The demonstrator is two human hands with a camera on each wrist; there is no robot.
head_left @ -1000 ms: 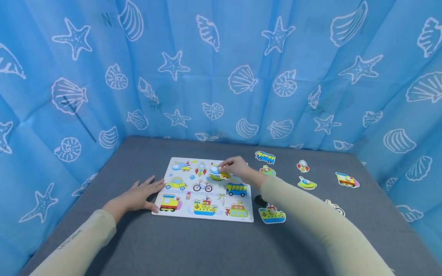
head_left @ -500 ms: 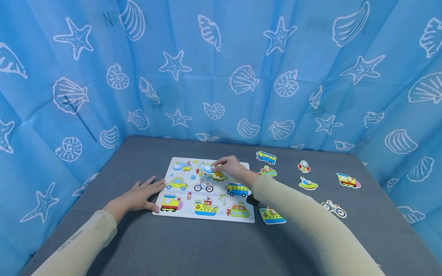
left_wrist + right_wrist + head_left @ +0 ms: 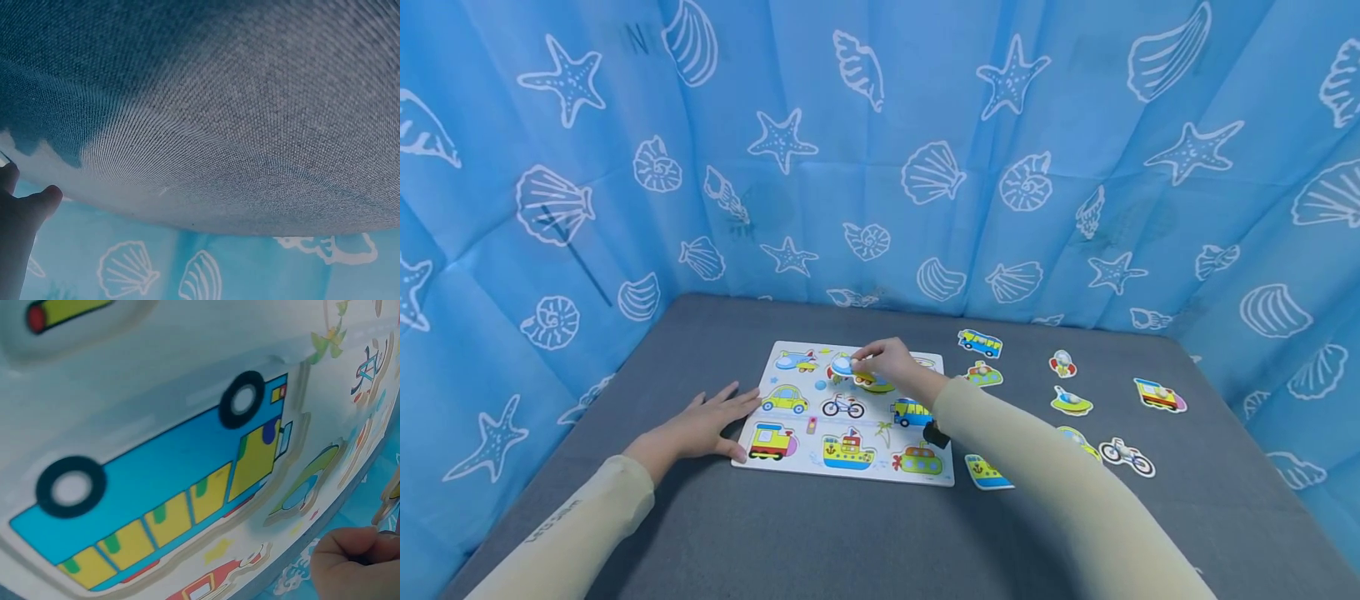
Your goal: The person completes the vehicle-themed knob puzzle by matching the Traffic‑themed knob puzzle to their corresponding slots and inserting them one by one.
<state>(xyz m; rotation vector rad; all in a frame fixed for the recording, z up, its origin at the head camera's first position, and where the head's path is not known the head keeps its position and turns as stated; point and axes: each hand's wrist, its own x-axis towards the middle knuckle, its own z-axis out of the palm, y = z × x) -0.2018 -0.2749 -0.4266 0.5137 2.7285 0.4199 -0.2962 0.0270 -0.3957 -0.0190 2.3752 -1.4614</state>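
My right hand pinches an airplane puzzle piece, light blue and yellow, by its knob. It holds the piece over the back of the white puzzle board, overlapping the rocket and flying saucer pictures. In the right wrist view the fingers are at the lower right, with only an edge of the piece showing; the board's bus picture looms large. My left hand lies spread, fingertips on the board's left edge. In the left wrist view, only part of that hand shows.
Loose knobbed pieces lie on the grey table right of the board: a bus, submarine, rocket, flying saucer, train, bicycle, and a car and ship partly behind the sleeve. A blue curtain surrounds the table.
My right hand has moved left with the airplane piece, from over the flying saucer picture toward the rocket picture. The left hand stays at the board's edge.
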